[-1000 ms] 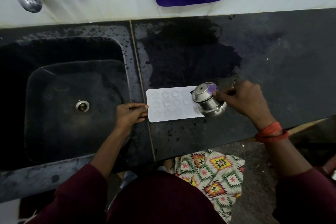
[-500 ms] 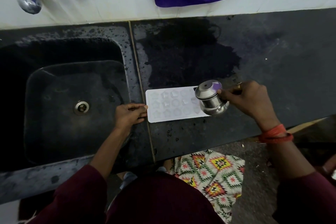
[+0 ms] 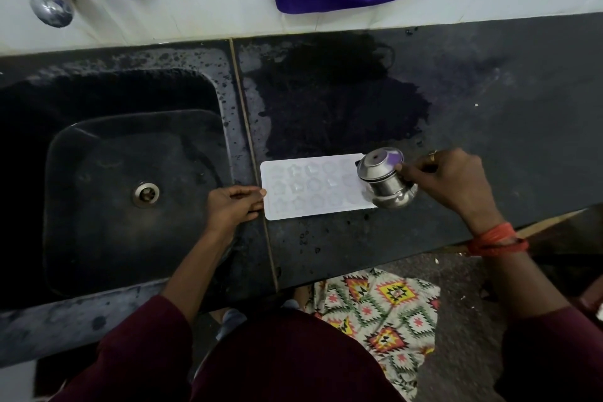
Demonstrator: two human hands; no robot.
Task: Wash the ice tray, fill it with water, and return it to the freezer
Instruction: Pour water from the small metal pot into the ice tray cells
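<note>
At the far left a tap (image 3: 49,6) hangs over the empty sink (image 3: 98,284), well apart from the work. The left hand (image 3: 233,206) rests on the counter (image 3: 522,108) with its fingertips pressed against the left short edge of the ice tray (image 3: 310,186); it pins the tray rather than wrapping around it. The white tray lies flat on the counter, just right of the sink. Above the tray's right end, the right hand (image 3: 453,183) is closed around a small steel pot (image 3: 386,178), which is tipped toward the tray. The step appears to be filling the tray with water, though no stream can be made out. To do it well, the left hand should keep the tray from sliding on the wet stone. The pot should tilt gently and travel slowly from pocket to pocket, so each fills without spilling over. The pockets are best left a little short of full, since the tray must next be carried level to the freezer.
</note>
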